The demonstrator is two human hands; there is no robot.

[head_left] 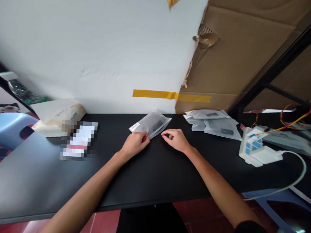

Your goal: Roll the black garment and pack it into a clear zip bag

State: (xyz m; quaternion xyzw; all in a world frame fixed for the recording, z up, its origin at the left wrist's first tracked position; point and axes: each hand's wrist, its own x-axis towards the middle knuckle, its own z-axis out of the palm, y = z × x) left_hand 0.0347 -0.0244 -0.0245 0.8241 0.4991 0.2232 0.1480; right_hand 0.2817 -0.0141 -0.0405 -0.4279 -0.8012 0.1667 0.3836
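Frosted plastic pouch [151, 124] under left hand [134, 143]

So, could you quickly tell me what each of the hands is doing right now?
Left hand: closed on the frosted plastic pouch.
Right hand: loosely curled, holding nothing.

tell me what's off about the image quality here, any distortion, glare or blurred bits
Head view: wide-angle bend curves the black table edge and tilts the wall; soft grey glare lies on the table's near left; a pixelated patch hides something left of the left hand; the frosted bag and right hand are fairly sharp; the white device at right is slightly soft.
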